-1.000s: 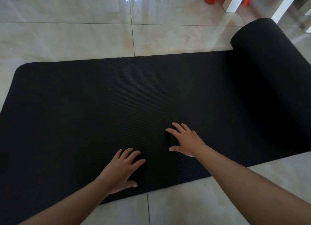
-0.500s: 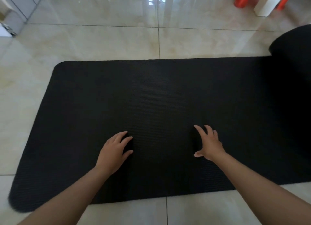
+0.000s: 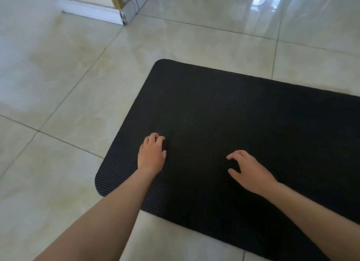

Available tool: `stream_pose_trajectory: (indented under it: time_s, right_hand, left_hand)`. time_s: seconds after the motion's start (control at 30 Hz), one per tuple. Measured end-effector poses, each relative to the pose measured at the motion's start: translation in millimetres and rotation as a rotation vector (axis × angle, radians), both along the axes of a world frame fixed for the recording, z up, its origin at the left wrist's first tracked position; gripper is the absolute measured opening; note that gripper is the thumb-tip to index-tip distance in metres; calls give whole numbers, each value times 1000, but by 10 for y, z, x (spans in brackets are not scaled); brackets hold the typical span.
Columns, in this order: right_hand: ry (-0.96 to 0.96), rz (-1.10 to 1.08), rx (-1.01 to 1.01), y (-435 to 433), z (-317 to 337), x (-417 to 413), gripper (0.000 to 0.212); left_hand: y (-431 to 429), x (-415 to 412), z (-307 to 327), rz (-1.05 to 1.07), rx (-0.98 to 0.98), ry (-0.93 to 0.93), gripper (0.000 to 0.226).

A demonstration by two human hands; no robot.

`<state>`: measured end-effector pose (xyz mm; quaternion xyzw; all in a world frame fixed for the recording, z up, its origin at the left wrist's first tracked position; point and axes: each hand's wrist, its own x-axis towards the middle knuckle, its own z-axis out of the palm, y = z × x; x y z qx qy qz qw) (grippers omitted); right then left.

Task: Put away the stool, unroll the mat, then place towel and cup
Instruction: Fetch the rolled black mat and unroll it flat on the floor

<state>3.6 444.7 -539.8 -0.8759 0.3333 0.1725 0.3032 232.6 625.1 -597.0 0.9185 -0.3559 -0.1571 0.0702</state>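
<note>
A black ribbed mat (image 3: pixel 243 124) lies flat on the tiled floor, its rounded left end in full view and its right part running out of the frame. My left hand (image 3: pixel 151 153) rests palm down on the mat near its left end, fingers slightly curled. My right hand (image 3: pixel 246 168) lies on the mat a little to the right, fingers apart and bent. Neither hand holds anything. The rolled part of the mat, the stool, the towel and the cup are out of view.
Glossy beige floor tiles (image 3: pixel 68 85) surround the mat. A white skirting board and a wall corner with a gold trim (image 3: pixel 109 9) stand at the top left.
The view has swung left, so the mat's left end now sits mid-frame and the roll and the red stool legs have dropped out. Both hands have slid toward the mat's left end.
</note>
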Motion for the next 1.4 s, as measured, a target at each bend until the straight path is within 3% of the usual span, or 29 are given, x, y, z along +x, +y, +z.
stream_pose_trajectory:
  time_s: [0.2, 0.33, 0.47, 0.67, 0.97, 1.4]
  right_hand:
    - [2, 166, 20, 459, -30, 822, 59]
    - [19, 188, 51, 618, -141, 1214, 65]
    - [40, 204, 66, 719, -250, 1427, 68]
    - [69, 235, 30, 840, -325, 1543, 66]
    - [82, 150, 35, 888, -266, 1665, 64]
    - [81, 158, 41, 1018, -260, 2063, 62]
  left_hand:
    - [577, 602, 25, 333, 103, -78, 57]
    - [658, 862, -1, 462, -106, 135, 62]
    - [627, 970, 9, 497, -331, 248, 42]
    - [519, 1190, 38, 448, -403, 149, 34]
    - [481, 1712, 95, 446, -386, 14, 40]
    - [1265, 2662, 146, 562, -284, -157, 34]
